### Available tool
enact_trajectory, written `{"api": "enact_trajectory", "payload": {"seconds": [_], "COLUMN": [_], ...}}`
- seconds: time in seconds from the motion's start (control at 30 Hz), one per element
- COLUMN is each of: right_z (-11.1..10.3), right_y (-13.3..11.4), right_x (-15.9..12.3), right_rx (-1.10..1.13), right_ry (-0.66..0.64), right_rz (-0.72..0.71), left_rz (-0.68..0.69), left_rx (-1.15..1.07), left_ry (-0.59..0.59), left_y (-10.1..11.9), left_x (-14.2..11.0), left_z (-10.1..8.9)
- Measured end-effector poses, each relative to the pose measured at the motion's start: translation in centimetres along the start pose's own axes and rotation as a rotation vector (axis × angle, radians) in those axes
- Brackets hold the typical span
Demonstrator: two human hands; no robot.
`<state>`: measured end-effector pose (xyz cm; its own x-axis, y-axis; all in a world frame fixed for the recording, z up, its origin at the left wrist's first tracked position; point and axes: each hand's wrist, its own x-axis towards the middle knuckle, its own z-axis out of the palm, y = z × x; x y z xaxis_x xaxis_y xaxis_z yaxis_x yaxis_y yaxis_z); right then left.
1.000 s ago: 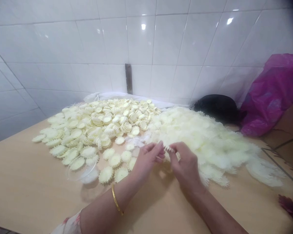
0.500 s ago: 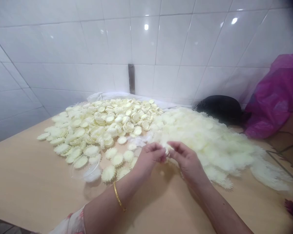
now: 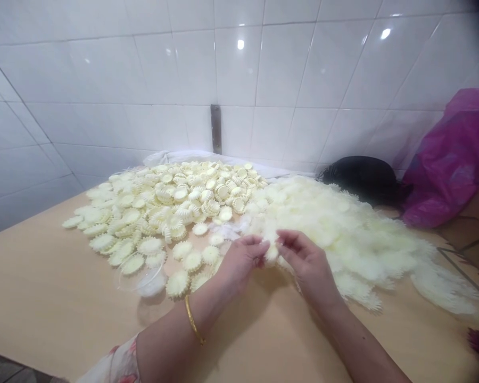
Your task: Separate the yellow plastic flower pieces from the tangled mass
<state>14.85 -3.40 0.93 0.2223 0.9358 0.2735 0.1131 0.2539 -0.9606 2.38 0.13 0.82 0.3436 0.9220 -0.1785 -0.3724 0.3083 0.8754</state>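
Note:
Over the front of the table, my left hand (image 3: pixel 241 260) and my right hand (image 3: pixel 309 266) face each other with their fingertips pinched. Between them is a small pale yellow piece with a frilled edge (image 3: pixel 272 252), partly hidden by the fingers; both hands grip its sides. Left of my hands spreads a heap of thicker, cream scalloped discs (image 3: pixel 159 205), several lying loose near my left wrist. A pile of thin, gauzy, jagged-edged pieces (image 3: pixel 335 229) lies beyond and beside my right hand. Left of my left hand stands a small clear tub (image 3: pixel 151 282) with something white in it.
The wooden table (image 3: pixel 43 282) meets a white tiled wall (image 3: pixel 143 69). A white cloth or sheet (image 3: pixel 191 155) shows behind the heap. At the back right are a black rounded object (image 3: pixel 357 178) and a magenta plastic bag (image 3: pixel 451 159). A dark metal strip (image 3: pixel 216 129) stands upright against the wall.
The fingers of my two hands have moved slightly apart, and the small frilled piece between them has turned and shows more. The piles look the same.

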Motion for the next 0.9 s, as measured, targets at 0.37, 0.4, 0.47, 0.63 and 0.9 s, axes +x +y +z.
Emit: {"api": "enact_trajectory", "payload": {"seconds": [0.37,0.4,0.47,0.63,0.9], "right_z": [0.6,0.6,0.6,0.1,-0.2], "right_y": [-0.3,-0.3,-0.2,-0.1,0.6], "right_x": [-0.5,-0.5,-0.5,-0.2,0.1], "right_rx": [0.025,0.046,0.059,-0.067,-0.357], "right_ry": [-0.115,-0.13,-0.151,-0.054,0.102], "right_rz": [-0.01,-0.012,-0.011,-0.029,-0.103], "left_rz": [0.034,0.034,0.013,-0.097,-0.055], "left_rx": [-0.035,-0.048,-0.076,-0.185,-0.065], "left_ry": [-0.021,-0.024,-0.055,-0.142,-0.124], "left_y": [0.0,0.0,0.1,0.2,-0.1], "left_x": [-0.4,-0.4,-0.3,-0.2,-0.8], "left_z": [0.3,0.3,0.2,0.2,0.7]}}
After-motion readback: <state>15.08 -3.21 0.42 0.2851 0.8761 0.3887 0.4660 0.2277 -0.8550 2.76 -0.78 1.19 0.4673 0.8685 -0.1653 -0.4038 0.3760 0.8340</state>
